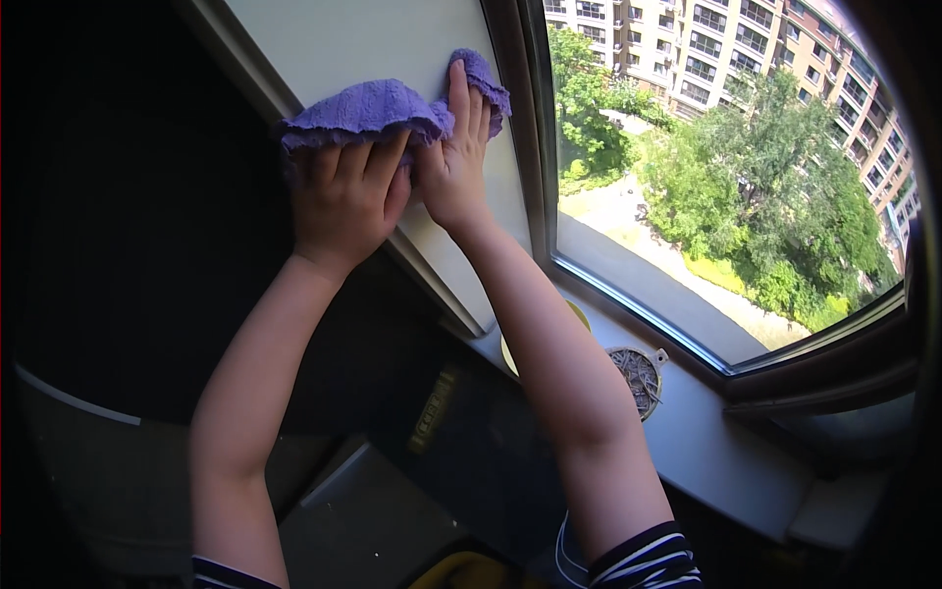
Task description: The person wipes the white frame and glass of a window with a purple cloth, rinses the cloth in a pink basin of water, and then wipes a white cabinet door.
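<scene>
A crumpled purple cloth [368,108] with ruffled edges lies against the white panel beside the window frame. My left hand [345,196] grips its lower edge, the fingertips hidden in the folds. Close on its right, my right hand [457,167] holds the other end of the cloth. The right fingers stretch upward along the fabric, and the thumb side touches the bunched middle part. Both arms reach up from the lower edge, in dark sleeves with white stripes.
To the right is a window [726,187] in a dark frame, with trees and buildings outside. On the pale sill [726,452] sits a round dish [638,378] of thin greyish pieces. A yellow-rimmed round object [578,314] is partly behind my right forearm. The left side is dark.
</scene>
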Demonstrator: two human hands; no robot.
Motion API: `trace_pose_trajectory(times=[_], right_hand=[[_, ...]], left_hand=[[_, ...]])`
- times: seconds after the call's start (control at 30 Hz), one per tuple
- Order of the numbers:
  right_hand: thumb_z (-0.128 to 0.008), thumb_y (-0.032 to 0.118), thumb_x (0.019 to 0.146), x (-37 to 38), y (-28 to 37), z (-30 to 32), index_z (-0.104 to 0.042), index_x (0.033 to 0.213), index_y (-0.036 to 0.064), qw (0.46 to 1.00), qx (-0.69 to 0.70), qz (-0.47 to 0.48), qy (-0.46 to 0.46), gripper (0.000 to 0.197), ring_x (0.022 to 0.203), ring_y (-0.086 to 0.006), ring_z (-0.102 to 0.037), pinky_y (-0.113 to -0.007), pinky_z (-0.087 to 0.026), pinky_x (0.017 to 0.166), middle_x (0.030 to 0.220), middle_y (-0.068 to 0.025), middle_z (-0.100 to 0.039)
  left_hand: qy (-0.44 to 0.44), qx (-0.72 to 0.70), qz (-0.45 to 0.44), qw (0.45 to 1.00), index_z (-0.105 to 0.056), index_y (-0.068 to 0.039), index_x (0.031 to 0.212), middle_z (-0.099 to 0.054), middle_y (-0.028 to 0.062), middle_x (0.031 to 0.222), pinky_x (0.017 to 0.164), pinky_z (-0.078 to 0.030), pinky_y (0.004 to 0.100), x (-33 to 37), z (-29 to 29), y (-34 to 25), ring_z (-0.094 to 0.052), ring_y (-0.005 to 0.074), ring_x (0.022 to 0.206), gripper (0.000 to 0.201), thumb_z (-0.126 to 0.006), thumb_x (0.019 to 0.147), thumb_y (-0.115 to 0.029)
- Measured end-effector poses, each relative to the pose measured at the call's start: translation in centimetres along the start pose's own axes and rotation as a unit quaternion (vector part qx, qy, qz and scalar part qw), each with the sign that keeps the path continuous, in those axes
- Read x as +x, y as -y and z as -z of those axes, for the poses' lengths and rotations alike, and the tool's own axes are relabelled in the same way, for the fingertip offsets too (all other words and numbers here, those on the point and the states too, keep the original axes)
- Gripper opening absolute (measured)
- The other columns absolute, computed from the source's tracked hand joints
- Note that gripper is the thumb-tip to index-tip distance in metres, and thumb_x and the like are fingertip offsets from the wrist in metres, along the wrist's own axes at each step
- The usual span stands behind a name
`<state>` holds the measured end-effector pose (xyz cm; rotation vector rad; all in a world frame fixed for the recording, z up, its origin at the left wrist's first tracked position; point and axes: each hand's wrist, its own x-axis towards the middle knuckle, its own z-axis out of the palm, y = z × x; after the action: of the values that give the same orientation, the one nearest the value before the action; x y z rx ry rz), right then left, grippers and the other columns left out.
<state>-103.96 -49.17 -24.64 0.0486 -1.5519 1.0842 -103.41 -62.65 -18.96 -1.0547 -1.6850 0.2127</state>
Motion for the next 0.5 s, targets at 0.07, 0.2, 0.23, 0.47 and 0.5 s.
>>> trace_pose_trajectory(times=[0.07,0.2,0.23,0.47,0.5], right_hand=[[-0.049,0.025,0.084,-1.5,-2.1,0.4,-0.022,0.149,0.0068,1.000,-0.017,-0.011,-0.010,0.073,0.128,-0.0438,-0.032,-0.049,-0.021,0.110,0.138,-0.0224,-0.038],[-0.050,0.036,0.089,-7.0,-6.5,1.0,-0.019,0.150,0.0052,0.994,-0.033,-0.103,-0.019,0.075,0.129,-0.0447,-0.029,-0.049,-0.021,0.111,0.141,-0.0245,-0.032],[-0.049,0.036,0.089,-8.7,-7.9,1.6,-0.017,0.150,0.0041,0.992,-0.035,-0.119,-0.006,0.076,0.131,-0.0444,-0.027,-0.048,-0.020,0.112,0.143,-0.0247,-0.031],[-0.046,0.029,0.091,-19.4,-13.8,1.4,-0.013,0.151,0.0006,0.945,0.052,-0.321,-0.033,0.073,0.140,-0.0419,-0.018,-0.046,-0.013,0.115,0.150,-0.0248,-0.024],[-0.043,0.025,0.091,-20.9,-14.7,1.6,-0.012,0.151,0.0011,0.936,0.030,-0.349,-0.028,0.072,0.140,-0.0396,-0.020,-0.044,-0.014,0.115,0.150,-0.0245,-0.024]], left_hand=[[0.035,0.009,-0.003,0.999,-0.065,-0.014,0.116,-0.063,0.0017,0.108,0.092,-0.040,0.0436,-1.3,-0.4,-2.0,-0.054,0.0215,0.103,0.037,-0.061,0.084,-0.033],[0.069,-0.002,-0.065,0.996,-0.068,-0.016,0.111,-0.064,-0.0035,0.103,0.089,-0.043,0.0340,-4.5,-2.9,-6.1,-0.057,0.0149,0.099,0.028,-0.058,0.086,-0.025],[0.082,-0.005,-0.069,0.994,-0.067,-0.015,0.113,-0.065,-0.0029,0.104,0.091,-0.042,0.0293,-5.3,-3.4,-7.4,-0.058,0.0121,0.101,0.031,-0.054,0.086,-0.021],[0.093,-0.028,-0.102,0.990,-0.064,-0.014,0.115,-0.065,-0.0033,0.111,0.097,-0.040,0.0291,-12.7,-7.9,-13.3,-0.056,0.0114,0.108,0.035,-0.053,0.084,-0.023],[0.103,-0.035,-0.116,0.987,-0.064,-0.014,0.113,-0.065,-0.0032,0.109,0.096,-0.041,0.0295,-13.4,-8.1,-14.0,-0.057,0.0123,0.107,0.032,-0.053,0.083,-0.022]])
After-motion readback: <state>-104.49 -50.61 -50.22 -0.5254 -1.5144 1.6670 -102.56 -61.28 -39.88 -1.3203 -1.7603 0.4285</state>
